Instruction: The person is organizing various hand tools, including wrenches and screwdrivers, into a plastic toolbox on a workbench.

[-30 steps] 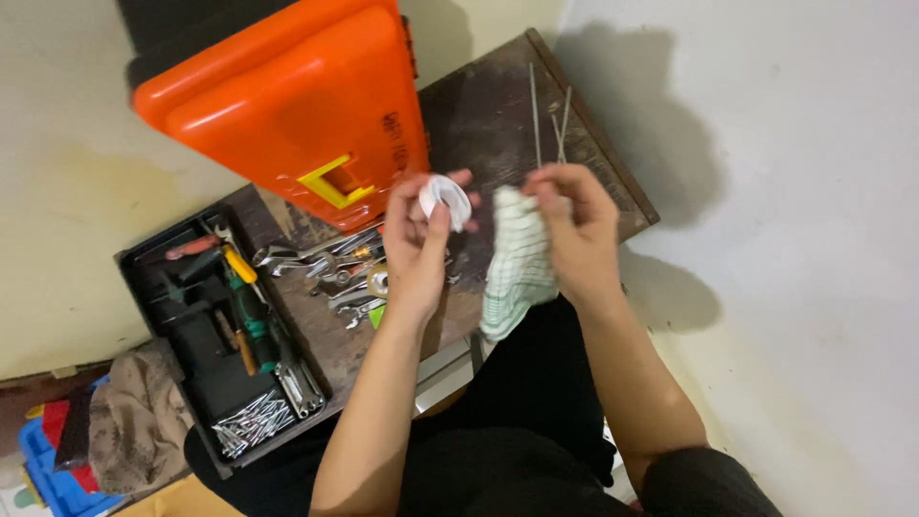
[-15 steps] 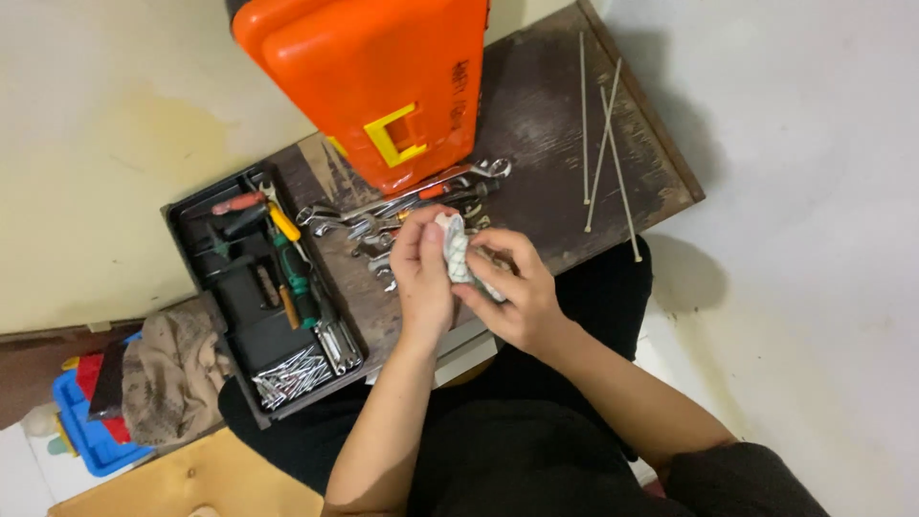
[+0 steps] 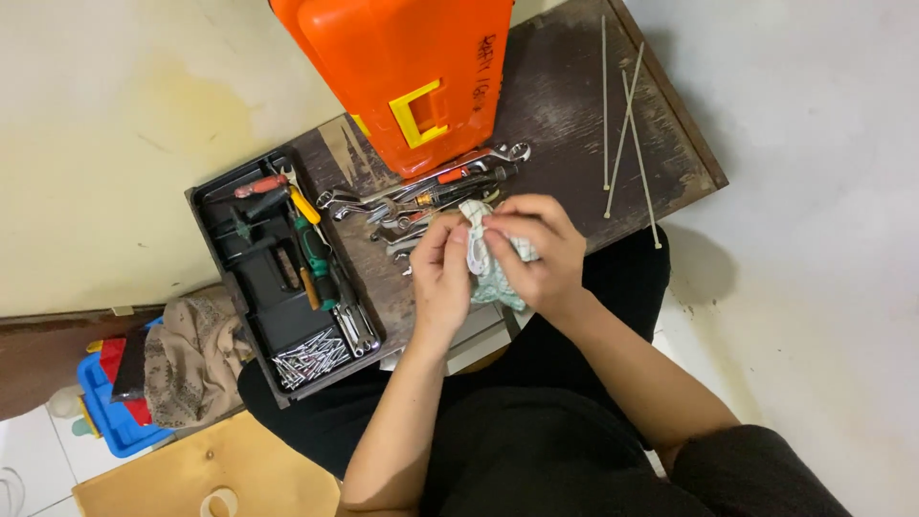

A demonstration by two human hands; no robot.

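Pale green-and-white cloth (image 3: 496, 273) is bunched between both hands above the near edge of the dark wooden table (image 3: 565, 115), just in front of a loose pile of wrenches (image 3: 421, 196). In this single head view, the left hand (image 3: 440, 278) has its fingers pressed together, pinching the cloth's upper fold, while the right hand (image 3: 536, 251) is curled shut over the bundle from the other side; whether something small is wrapped inside cannot be told. To wipe well, I judge the hands should keep the fabric taut and work over the table, so nothing drops into the lap. An orange toolbox (image 3: 407, 67) stands behind the wrenches, a black tool tray (image 3: 278, 268) with screwdrivers and nails lies at the left, and thin rods (image 3: 622, 115) rest at the right.
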